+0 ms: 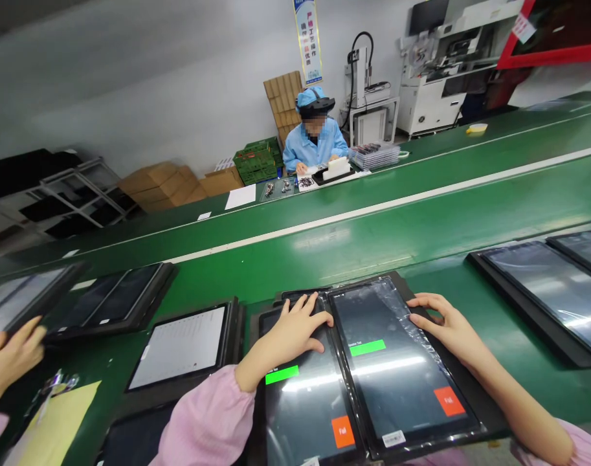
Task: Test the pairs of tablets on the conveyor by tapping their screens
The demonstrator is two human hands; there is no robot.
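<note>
Two tablets lie side by side in a black tray in front of me. The left tablet (pixel 305 401) and the right tablet (pixel 397 388) are both lit, each showing a green bar and a red "Fail" square. My left hand (pixel 295 330) rests with spread fingers over the upper part of the left tablet, its thumb side towards the gap between them. My right hand (pixel 445 323) grips the right tablet's upper right edge, where clear film is wrinkled. Some of its fingers are hidden. The black tray (pixel 484 401) shows beneath the right forearm.
A white-screened tablet (pixel 178 346) lies to the left. Another person's hand (pixel 13 356) touches a tray at the far left, near a yellow sheet (pixel 57 424). More tablets (pixel 547 285) lie at right. Across the green bench (pixel 324 226) sits a person in blue (pixel 314 142).
</note>
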